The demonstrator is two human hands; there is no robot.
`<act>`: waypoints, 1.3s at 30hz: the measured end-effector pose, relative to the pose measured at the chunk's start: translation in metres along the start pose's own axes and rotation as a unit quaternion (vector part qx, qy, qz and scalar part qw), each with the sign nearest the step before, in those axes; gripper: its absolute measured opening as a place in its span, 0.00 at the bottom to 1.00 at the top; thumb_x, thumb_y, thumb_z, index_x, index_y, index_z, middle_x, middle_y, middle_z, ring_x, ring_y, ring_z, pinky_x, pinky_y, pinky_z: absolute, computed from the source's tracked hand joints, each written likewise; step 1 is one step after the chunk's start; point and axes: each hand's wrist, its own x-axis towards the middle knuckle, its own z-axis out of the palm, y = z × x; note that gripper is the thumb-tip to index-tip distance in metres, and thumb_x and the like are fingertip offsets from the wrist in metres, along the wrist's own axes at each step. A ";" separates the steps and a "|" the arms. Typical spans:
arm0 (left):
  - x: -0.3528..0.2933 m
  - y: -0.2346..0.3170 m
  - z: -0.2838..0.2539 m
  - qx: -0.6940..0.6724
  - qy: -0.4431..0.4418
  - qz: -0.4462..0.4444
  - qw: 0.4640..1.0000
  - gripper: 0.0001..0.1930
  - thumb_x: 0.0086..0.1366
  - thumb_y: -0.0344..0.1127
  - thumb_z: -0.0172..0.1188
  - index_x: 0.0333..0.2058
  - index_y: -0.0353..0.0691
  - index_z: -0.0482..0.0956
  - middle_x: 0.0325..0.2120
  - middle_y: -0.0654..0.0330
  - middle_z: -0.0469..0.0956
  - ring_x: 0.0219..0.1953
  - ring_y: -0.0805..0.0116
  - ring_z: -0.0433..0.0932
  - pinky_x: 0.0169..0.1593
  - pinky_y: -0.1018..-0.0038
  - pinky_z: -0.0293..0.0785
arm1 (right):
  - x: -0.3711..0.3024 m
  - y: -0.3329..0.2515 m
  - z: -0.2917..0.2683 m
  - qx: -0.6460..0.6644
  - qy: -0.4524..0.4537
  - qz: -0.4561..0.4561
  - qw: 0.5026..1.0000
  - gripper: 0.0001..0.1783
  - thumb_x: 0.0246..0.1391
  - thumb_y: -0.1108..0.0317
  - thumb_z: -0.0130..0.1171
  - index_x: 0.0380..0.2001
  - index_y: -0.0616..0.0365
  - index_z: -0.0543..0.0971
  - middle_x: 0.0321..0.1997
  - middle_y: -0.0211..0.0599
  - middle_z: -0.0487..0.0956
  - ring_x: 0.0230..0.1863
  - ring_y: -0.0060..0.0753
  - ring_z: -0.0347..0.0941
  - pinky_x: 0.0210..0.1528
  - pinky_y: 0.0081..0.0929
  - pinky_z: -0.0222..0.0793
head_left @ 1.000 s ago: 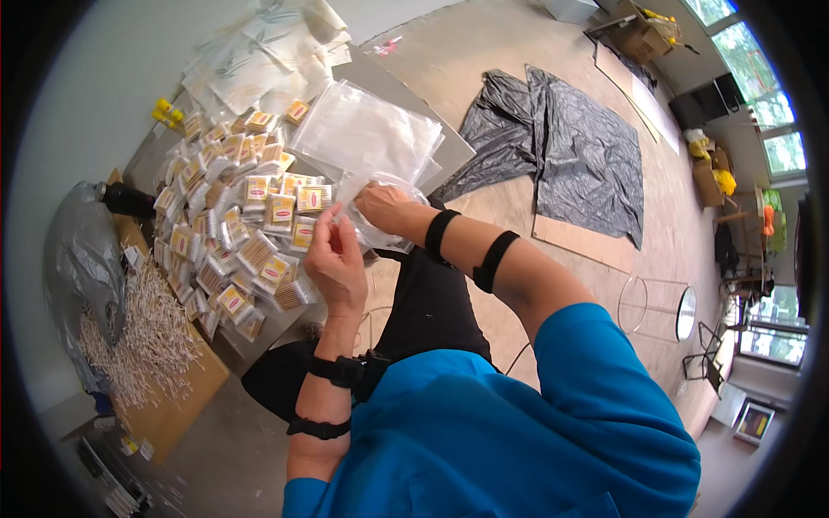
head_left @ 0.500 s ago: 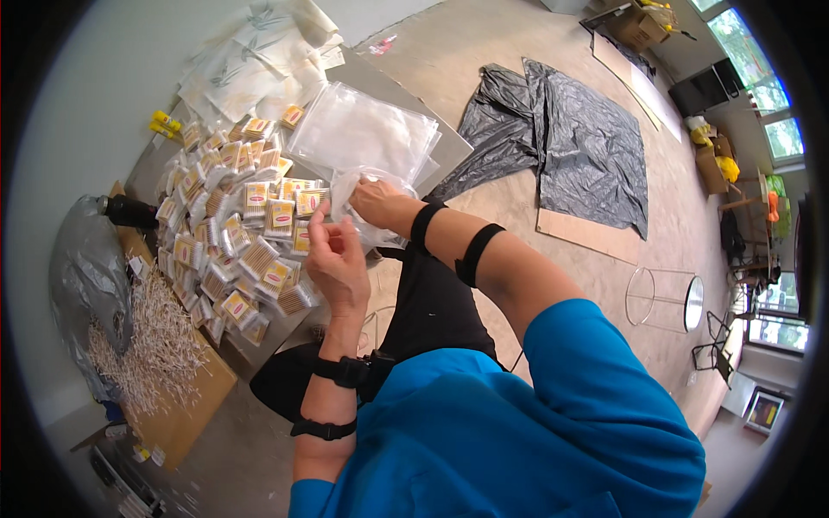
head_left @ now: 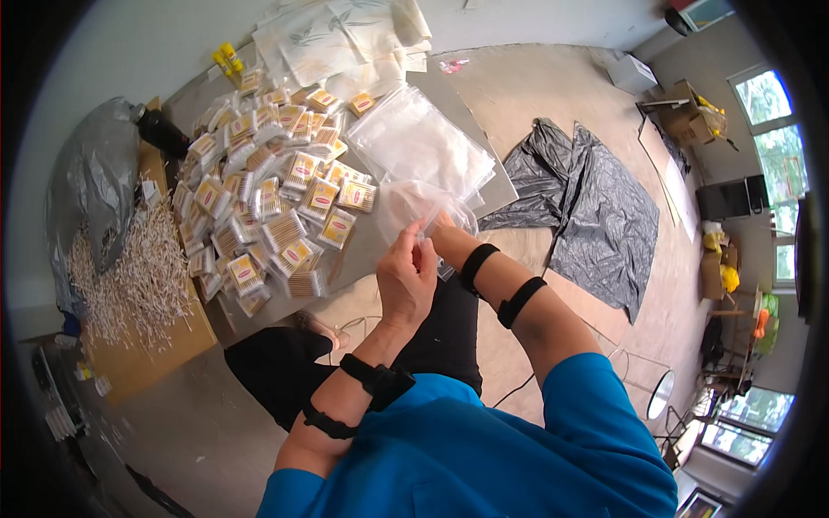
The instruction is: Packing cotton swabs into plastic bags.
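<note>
In front of me, over the near edge of the table, a clear plastic bag [head_left: 399, 200] hangs loosely bunched between my hands. My left hand [head_left: 408, 278] is closed, pinching the bag's edge between thumb and forefinger. Its film wraps around my right hand [head_left: 446, 235], whose fingers are mostly hidden in the folds. Just left of the bag lies a heap of small packets of cotton swabs [head_left: 319, 197] with yellow labels. Behind it sits a flat stack of clear plastic bags [head_left: 420, 142].
Loose cotton swabs [head_left: 129, 281] cover a brown board [head_left: 160, 350] at left, beside a grey plastic bag [head_left: 99, 173] and a black bottle [head_left: 160, 129]. Patterned sheets [head_left: 341, 39] lie at the table's back. Black plastic sheeting [head_left: 604, 220] spreads over the floor at right.
The view has shifted, so the table sits lower and further right. My left hand has come up to the bag and pinches it; the film now covers more of my right hand.
</note>
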 end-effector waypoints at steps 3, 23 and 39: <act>-0.001 0.001 0.001 -0.011 -0.005 0.009 1.000 0.13 0.63 0.29 0.51 0.45 0.32 0.74 0.15 0.61 0.68 0.17 0.73 0.68 0.24 0.75 0.66 | 0.000 0.003 0.000 0.014 0.007 -0.011 1.000 0.25 0.49 0.66 0.51 0.54 0.56 0.70 0.58 0.44 0.67 0.62 0.43 0.61 0.61 0.41 0.59; -0.013 -0.020 -0.009 0.006 -0.021 -0.017 1.000 0.13 0.63 0.28 0.50 0.45 0.34 0.75 0.15 0.61 0.68 0.17 0.73 0.67 0.24 0.74 0.65 | -0.014 -0.023 -0.023 -0.002 -0.033 0.058 0.998 0.34 0.48 0.64 0.55 0.61 0.48 0.62 0.60 0.48 0.65 0.60 0.52 0.61 0.60 0.41 0.59; 0.036 -0.008 -0.052 -0.067 -0.047 -0.077 0.994 0.14 0.65 0.32 0.52 0.48 0.32 0.73 0.21 0.63 0.75 0.22 0.78 0.72 0.27 0.77 0.69 | -0.064 -0.172 -0.130 0.089 0.368 0.325 0.867 0.31 0.45 0.64 0.66 0.52 0.61 0.69 0.29 0.36 0.68 0.27 0.34 0.66 0.32 0.28 0.67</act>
